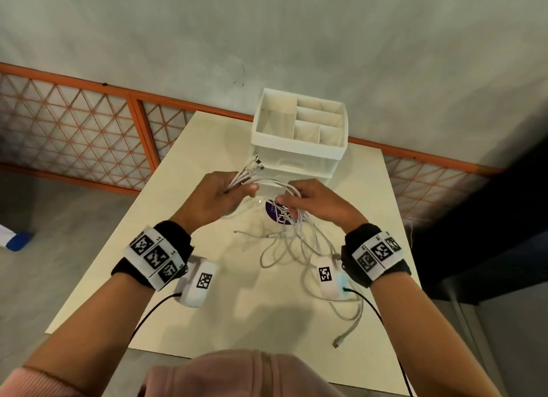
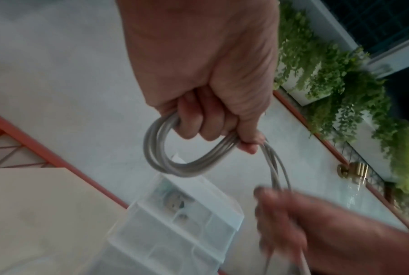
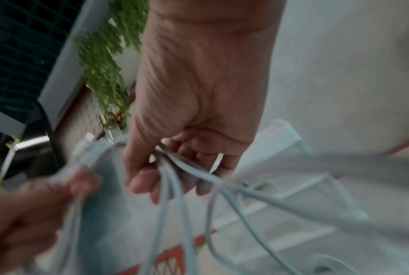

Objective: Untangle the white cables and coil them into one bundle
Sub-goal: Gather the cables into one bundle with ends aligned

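Note:
Several white cables [image 1: 283, 242] run between both hands above a small cream table [image 1: 184, 165]. My left hand [image 1: 219, 193] grips a gathered loop of them, seen as a tight coil [image 2: 175, 163] under its curled fingers, with the plug ends [image 1: 257, 164] sticking out past the hand. My right hand [image 1: 299, 202] curls round several strands [image 3: 175, 184] a short way to the right. From it the loose lengths hang down and lie tangled on the table, one plug [image 1: 338, 341] resting near the front right edge.
A white compartment organiser [image 1: 299, 129] with a drawer stands at the table's far end, just beyond the hands. A round purple sticker [image 1: 274, 211] lies on the table under the cables. An orange lattice railing [image 1: 74, 129] runs behind the table.

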Tool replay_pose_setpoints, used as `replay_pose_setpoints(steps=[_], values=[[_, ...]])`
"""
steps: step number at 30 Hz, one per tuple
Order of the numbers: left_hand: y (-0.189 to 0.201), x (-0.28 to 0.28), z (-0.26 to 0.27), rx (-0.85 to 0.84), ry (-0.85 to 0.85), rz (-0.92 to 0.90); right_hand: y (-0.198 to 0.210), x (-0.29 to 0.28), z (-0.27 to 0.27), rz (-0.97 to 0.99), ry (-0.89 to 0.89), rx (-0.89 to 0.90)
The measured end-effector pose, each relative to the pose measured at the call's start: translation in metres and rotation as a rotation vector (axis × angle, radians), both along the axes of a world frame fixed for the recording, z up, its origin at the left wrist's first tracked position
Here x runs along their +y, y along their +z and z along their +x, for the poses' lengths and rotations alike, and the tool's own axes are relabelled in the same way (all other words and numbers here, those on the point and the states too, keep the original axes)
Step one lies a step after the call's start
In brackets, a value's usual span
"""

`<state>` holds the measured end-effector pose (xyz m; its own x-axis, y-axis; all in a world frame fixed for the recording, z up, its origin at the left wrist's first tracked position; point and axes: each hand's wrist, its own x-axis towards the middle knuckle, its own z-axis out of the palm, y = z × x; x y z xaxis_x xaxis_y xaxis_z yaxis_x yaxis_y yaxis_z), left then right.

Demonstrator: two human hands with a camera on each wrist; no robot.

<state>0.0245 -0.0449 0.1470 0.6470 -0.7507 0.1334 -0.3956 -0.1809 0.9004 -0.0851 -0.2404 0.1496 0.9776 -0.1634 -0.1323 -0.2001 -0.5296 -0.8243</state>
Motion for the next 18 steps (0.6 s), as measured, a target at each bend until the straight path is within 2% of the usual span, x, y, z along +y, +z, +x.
replay_pose_setpoints(steps=[4,8,11,14,15,16,18], values=[[0.009,0.002,0.009,-0.029,0.110,-0.193,-0.025,-0.007,-0.015,0.035,-0.001,0.103],[-0.005,0.005,0.016,-0.027,0.249,-0.198,-0.027,-0.016,-0.020,-0.036,0.064,0.201],[-0.020,0.008,0.024,-0.003,0.350,-0.024,-0.018,-0.022,-0.020,-0.048,0.072,0.198],[-0.036,0.016,0.030,0.085,0.286,0.324,-0.011,-0.023,-0.019,-0.016,0.074,0.181],[-0.039,0.019,0.030,0.104,0.245,0.389,-0.011,-0.023,-0.019,-0.018,0.075,0.205],[-0.040,0.021,0.029,0.124,0.207,0.398,-0.013,-0.023,-0.019,-0.034,0.077,0.250],[-0.036,0.022,0.021,0.141,0.150,0.283,-0.017,-0.021,-0.018,-0.116,0.086,0.362]])
